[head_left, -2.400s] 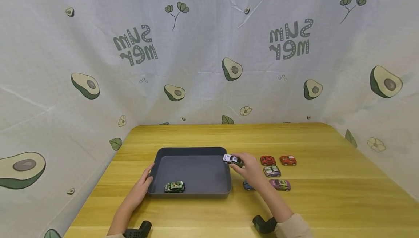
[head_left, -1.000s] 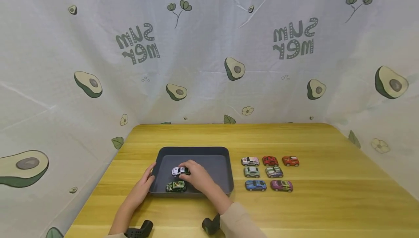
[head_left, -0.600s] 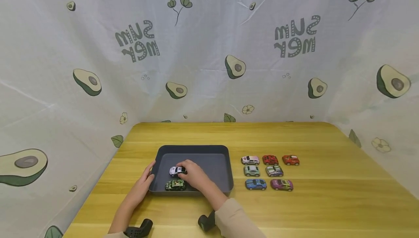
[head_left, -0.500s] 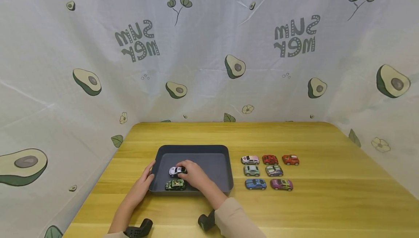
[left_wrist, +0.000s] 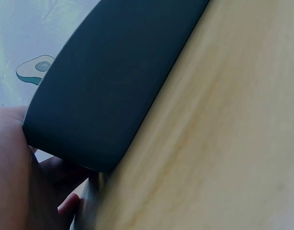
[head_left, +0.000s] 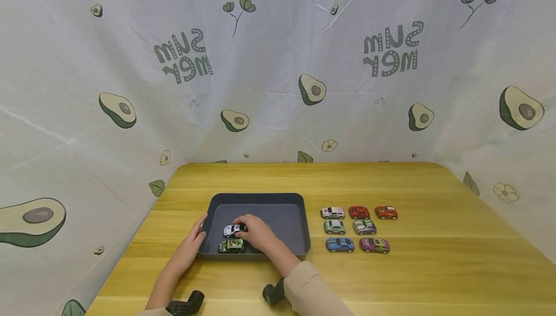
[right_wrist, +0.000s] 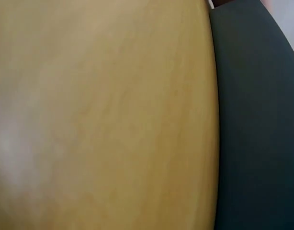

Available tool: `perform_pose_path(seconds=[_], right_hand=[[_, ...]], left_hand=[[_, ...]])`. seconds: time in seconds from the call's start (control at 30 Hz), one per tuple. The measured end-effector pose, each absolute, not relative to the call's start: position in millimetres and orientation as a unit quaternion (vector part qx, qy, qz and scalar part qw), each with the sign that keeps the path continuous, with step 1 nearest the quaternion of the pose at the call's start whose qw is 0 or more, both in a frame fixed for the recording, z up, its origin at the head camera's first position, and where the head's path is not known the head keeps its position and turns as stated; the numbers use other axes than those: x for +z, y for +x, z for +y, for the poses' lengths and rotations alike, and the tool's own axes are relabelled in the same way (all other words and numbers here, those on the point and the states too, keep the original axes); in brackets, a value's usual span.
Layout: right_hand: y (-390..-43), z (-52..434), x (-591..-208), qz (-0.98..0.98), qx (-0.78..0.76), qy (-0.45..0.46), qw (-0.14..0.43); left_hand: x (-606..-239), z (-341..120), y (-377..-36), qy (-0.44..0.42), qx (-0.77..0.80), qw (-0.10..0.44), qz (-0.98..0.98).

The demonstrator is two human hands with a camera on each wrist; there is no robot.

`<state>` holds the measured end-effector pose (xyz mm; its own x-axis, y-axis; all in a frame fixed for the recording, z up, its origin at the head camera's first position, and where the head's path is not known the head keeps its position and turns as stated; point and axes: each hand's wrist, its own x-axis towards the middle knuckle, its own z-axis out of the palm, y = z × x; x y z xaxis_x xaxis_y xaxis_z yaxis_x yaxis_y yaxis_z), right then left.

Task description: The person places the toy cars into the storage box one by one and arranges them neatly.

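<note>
A dark grey tray [head_left: 278,257] sits on the table with two toy cars at its left side. My right hand [head_left: 258,234] reaches over its near wall and pinches a white toy car [head_left: 230,230] with black markings, the fingers covering its right end. Just nearer lies a green camouflage toy car [head_left: 231,246], by the near wall. My left hand [head_left: 189,248] rests against the outside of the tray's left wall, fingers straight. In the left wrist view, that hand [left_wrist: 10,163] touches the tray's corner. Only the tray's outer wall [right_wrist: 257,115] and table show in the right wrist view.
Right of the tray, several toy cars stand in rows on the wooden table [head_left: 434,267]: a white-and-pink car [head_left: 332,212], a pale green one [head_left: 334,226], a blue one [head_left: 340,244], a purple one [head_left: 374,245] and others. A patterned curtain [head_left: 269,55] hangs behind.
My right hand has carried the white car from the tray's right edge leftward to beside the camouflage car, then shifted it slightly nearer. The left hand stays at the tray.
</note>
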<state>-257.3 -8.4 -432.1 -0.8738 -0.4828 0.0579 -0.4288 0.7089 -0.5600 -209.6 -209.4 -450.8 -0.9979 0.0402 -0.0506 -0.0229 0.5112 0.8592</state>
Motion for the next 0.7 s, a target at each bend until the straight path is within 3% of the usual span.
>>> perform_pose_path(seconds=[0.3, 0.7], right_hand=[[-252.1, 4.6, -428.1, 0.912, -0.311, -0.266, 0.033], [-246.3, 32.4, -419.7, 0.924, -0.312, -0.223, 0.002]], left_hand=[[-449.2, -207.8, -207.0, 0.004, 0.491, 0.030, 0.870], [-447.8, -208.8, -206.4, 0.005, 0.491, 0.031, 0.870]])
